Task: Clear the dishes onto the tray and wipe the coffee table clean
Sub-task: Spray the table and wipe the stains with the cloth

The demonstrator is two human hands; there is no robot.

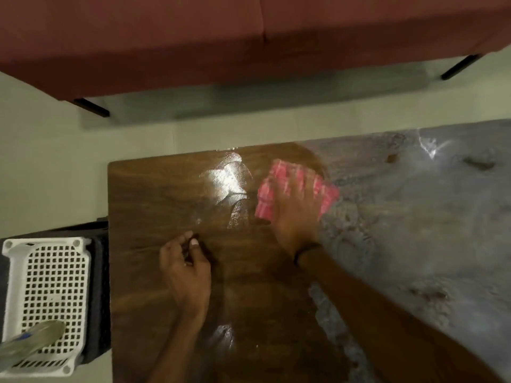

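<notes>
A glossy dark brown wooden coffee table (154,205) fills the view, its right part covered by a grey smeared film (414,217). At near left, a blurred clear vessel (30,341) is laid on a white perforated plastic tray (55,272). The left hand (185,272) is rested on the wood, loosely curled and relaxed. Farther on, a pink ribbed cloth (329,194) is pressed flat under the right hand (296,214), fingers spread. A dark red sofa (249,37) is seen beyond.
</notes>
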